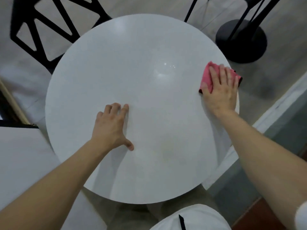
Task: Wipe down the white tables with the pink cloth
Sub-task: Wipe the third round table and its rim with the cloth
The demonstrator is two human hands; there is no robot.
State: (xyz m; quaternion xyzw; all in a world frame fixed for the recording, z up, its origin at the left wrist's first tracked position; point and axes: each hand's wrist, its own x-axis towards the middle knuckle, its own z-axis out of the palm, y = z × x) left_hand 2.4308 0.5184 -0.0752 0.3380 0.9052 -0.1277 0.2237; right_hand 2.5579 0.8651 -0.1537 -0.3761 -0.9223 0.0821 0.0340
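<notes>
Setting: pale grey floor, with a round white glossy tabletop (pixel 132 97) filling the view; a black open-frame chair (pixel 44 29) stands at its far left and a black disc-shaped pedestal base (pixel 240 40) on the floor at far right.
Second surface: a white slab (pixel 21 163) at the near left, possibly another table, though only a corner shows.
Cloth: the bunched pink cloth (pixel 207 78) lies at the far-right rim of the round top, one corner seeming to hang just past the edge.
Right hand (pixel 221 90): flat on the cloth, fingers spread, pressing it to the surface, not clutching it.
Left hand (pixel 113 127): empty, fingers lightly curled, fingertips and thumb propped on the bare top near its middle, well apart from the cloth.
Key relation: the cloth sits under the right hand, at the table's right extreme, so nearly all the unwiped-looking surface lies to its left, toward the left hand.
Likely next move: a sweep leftward or along the rim, by my reading.
Risk: the propped left hand stands in that path.
</notes>
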